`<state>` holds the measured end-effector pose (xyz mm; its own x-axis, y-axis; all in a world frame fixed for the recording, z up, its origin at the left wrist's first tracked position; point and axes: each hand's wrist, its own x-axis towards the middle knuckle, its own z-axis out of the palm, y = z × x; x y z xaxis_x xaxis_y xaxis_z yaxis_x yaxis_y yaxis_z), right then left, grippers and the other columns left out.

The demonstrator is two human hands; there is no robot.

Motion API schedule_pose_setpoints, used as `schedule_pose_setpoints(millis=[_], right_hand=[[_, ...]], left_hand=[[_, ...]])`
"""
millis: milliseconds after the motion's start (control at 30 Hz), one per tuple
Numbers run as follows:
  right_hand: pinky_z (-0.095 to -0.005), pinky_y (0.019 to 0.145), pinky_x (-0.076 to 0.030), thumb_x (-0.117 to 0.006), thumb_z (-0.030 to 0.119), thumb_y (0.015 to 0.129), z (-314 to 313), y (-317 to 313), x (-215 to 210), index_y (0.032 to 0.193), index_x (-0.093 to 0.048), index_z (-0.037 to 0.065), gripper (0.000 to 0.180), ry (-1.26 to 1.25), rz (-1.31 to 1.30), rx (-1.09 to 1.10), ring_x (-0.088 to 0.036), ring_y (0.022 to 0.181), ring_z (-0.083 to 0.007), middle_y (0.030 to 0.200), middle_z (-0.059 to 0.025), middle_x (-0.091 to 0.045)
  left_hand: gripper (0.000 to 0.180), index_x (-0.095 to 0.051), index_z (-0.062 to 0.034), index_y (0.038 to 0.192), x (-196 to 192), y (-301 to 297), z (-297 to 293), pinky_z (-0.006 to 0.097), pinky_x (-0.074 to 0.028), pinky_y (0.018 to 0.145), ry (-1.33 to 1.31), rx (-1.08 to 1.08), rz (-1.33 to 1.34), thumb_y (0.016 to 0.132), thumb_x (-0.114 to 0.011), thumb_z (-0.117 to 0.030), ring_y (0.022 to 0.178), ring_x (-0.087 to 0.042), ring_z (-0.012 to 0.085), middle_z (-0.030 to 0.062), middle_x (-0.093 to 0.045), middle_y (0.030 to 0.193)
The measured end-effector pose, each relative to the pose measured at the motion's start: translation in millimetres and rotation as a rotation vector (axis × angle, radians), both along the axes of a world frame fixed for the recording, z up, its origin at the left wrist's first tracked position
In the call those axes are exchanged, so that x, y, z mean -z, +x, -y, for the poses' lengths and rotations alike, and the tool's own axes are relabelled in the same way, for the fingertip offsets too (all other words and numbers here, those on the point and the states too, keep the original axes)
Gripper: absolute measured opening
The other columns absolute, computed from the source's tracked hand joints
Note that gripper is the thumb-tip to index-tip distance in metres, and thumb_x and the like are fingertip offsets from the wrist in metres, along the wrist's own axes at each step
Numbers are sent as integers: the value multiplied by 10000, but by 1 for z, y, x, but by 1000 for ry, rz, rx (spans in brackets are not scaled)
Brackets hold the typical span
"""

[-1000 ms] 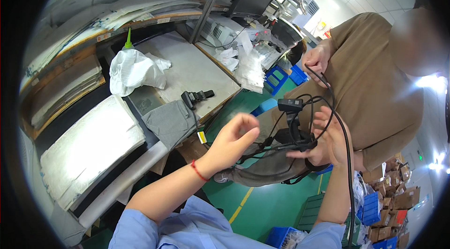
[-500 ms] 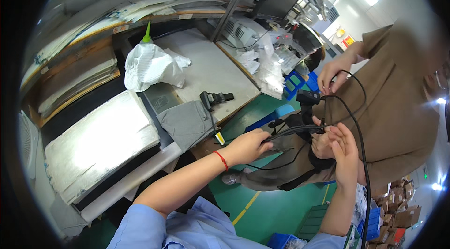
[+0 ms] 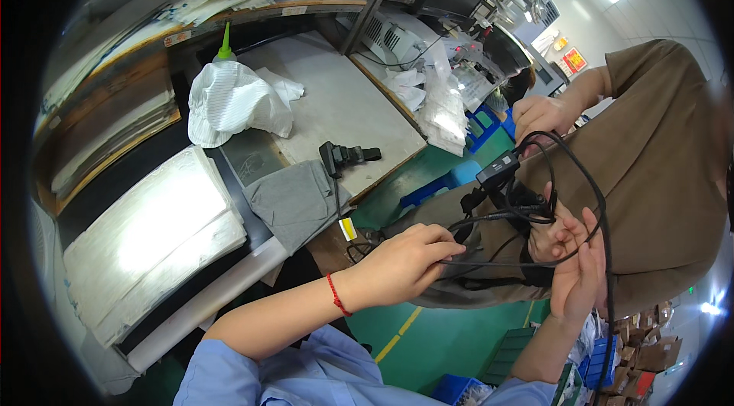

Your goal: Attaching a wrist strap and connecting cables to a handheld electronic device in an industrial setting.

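Observation:
My left hand is closed in a pinch on a thin black cable. The cable runs from it toward my right hand, whose fingers are stretched up and apart against the line. A co-worker's lower hand is right behind, partly hidden by my fingers and the coiled cable. Above, the co-worker's other hand is at the top of the cable loops. A small black box with cables attached hangs between us, beside dark straps.
On the worktable at left are a black strapped device, a grey cloth, a white cloth and a green-tipped bottle. A paper stack lies nearer. Blue bins and cartons stand lower right.
My left hand has shifted slightly right and down, with the cable stretched toward my right hand. My right hand has moved a little right and down. The box has tilted and the loops bunch closer.

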<state>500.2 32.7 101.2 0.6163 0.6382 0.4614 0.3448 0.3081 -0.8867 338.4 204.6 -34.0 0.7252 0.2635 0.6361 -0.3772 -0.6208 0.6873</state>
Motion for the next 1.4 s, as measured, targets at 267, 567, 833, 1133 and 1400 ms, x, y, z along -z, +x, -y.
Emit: schedule_pose_setpoints(millis=[267, 567, 833, 1133, 1400], right_hand=[[-233, 591, -411, -472, 114, 917, 3, -9, -7, 1455, -186, -60, 634, 11, -99, 14, -497, 665, -123, 857, -60, -513], [-228, 467, -393, -457, 108, 924, -1, -16, -5, 1468, -131, -57, 655, 68, -101, 71, -482, 547, -124, 822, -58, -494], [-226, 470, -393, -446, 120, 937, 5, -8, -2, 1462, -171, -61, 620, 34, -77, 68, -482, 555, -120, 830, -60, -493], [-204, 501, -407, -448, 99, 933, 13, -14, -3, 1452, -206, -65, 596, 50, -110, 16, -496, 589, -105, 907, -63, -509], [-190, 548, -422, -495, 135, 925, 10, -32, -13, 1449, -189, -79, 643, 2, -111, -11, -513, 643, -97, 962, -79, -491]], left_hand=[[290, -600, -48, 1144, -13, -12, 2, 361, -485, 768, -40, 252, -118, 921, -567, -230, 905, -577, 272, 110, -542, 917], [338, -590, 6, 1135, -13, -12, -2, 340, -502, 785, -213, 430, -178, 965, -510, -275, 897, -634, 265, 151, -635, 1024], [320, -597, 6, 1125, -14, -10, -2, 319, -500, 731, -250, 430, -200, 958, -531, -260, 814, -631, 225, 142, -642, 997], [280, -612, -19, 1111, -16, -12, 0, 306, -487, 668, -275, 477, -190, 951, -542, -238, 714, -611, 192, 109, -653, 889], [150, -618, -17, 959, -19, -2, -4, 290, -453, 622, -264, 72, 154, 927, -564, -153, 714, -558, 158, 80, -583, 840]])
